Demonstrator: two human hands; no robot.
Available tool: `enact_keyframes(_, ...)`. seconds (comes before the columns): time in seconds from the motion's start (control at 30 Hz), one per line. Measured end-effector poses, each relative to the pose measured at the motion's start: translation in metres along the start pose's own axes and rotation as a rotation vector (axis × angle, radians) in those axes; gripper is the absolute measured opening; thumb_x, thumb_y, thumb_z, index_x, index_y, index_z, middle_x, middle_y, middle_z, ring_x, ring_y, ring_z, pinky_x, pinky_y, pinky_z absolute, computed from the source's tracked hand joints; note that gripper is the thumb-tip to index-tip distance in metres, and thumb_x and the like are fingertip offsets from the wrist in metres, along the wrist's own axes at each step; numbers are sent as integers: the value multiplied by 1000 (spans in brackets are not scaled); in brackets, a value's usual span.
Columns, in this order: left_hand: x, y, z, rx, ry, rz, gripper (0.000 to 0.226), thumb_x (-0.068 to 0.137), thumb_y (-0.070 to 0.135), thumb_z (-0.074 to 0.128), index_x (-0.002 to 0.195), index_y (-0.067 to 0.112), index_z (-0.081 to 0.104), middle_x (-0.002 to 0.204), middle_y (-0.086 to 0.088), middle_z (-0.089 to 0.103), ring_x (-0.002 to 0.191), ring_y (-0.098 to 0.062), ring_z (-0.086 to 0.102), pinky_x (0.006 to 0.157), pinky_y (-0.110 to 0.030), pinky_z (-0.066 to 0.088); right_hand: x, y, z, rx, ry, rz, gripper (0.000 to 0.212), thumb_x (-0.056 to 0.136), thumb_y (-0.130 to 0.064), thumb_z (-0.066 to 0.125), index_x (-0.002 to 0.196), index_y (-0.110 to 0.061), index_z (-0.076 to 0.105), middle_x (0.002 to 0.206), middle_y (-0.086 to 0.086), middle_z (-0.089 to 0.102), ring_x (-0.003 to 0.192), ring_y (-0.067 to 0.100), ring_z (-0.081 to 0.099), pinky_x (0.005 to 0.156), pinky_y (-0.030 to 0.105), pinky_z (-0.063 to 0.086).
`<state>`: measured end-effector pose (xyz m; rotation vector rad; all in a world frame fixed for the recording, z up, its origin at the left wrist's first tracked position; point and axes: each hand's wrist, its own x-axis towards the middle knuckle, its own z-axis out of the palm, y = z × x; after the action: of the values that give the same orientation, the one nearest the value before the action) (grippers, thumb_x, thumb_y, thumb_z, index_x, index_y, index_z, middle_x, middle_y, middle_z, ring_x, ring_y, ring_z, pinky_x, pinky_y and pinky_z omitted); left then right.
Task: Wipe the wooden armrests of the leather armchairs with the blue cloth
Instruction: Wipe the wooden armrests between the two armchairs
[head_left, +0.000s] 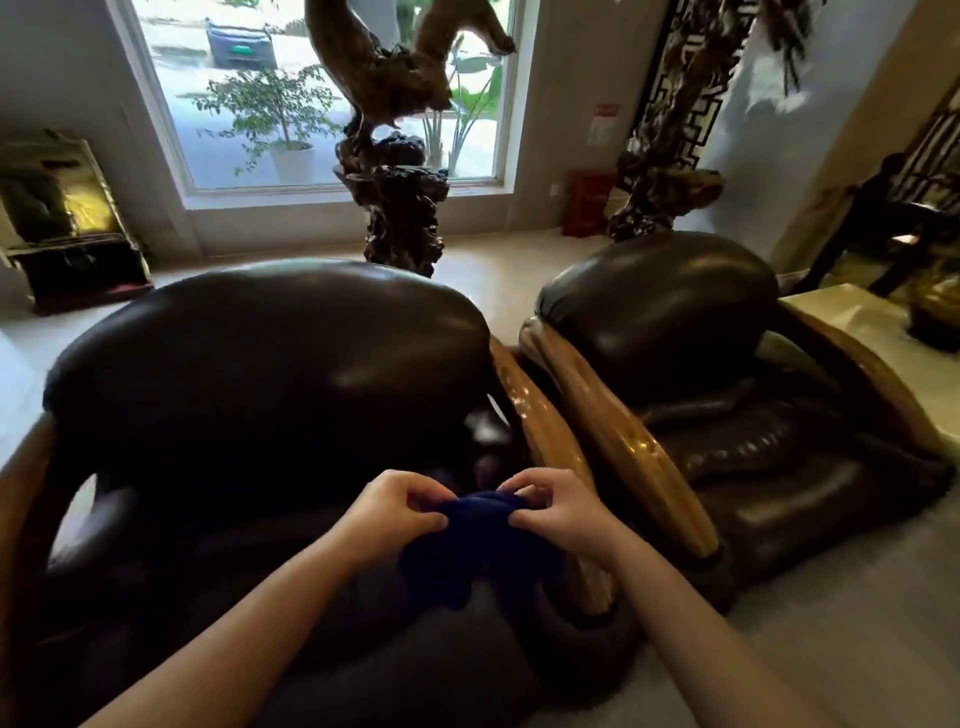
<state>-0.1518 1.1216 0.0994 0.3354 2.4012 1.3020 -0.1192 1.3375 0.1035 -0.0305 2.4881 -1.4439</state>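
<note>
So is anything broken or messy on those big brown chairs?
Nothing stands out. Both leather armchairs sit upright side by side, and the shiny wooden armrests between them look whole. The blue cloth is just bunched up between the left hand and right hand, above the nearer chair's seat.

The armchairs are dark glossy leather, their armrests smooth polished wood. The cloth is soft, matt blue fabric.
</note>
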Motion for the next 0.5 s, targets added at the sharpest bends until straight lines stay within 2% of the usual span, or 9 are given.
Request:
enact_keyframes(0.13,47,15,33,15,-5,-8,25,75,2,66,86,24,73,85,-3,75,80,-14,70,78,-36,58,18,37,-40,30,-18,16,24,80,-9,65,95,-28,65,87,0,70,79,9,69,63,24,58)
enact_keyframes(0.23,95,21,55,44,-3,-17,26,77,5,66,90,26,73,85,2,74,77,-8,69,73,-28,58,46,67,-73,15,-28,32,23,80,-14,66,96,-30,65,88,-4,69,81,-1,66,59,15,54)
enact_keyframes(0.37,171,28,85,33,-14,-21,26,78,8,66,97,24,72,87,4,73,75,-2,68,72,-21,56,98,111,-122,-22,-8,70,24,78,-20,67,94,-38,64,91,-10,68,84,-6,63,59,13,52)
enact_keyframes(0.5,233,30,113,19,3,-53,28,78,8,66,92,32,71,73,15,67,65,11,63,56,-7,48,150,148,-163,-53,-24,83,28,78,-15,68,88,-41,62,86,-9,68,78,-7,64,54,8,49)
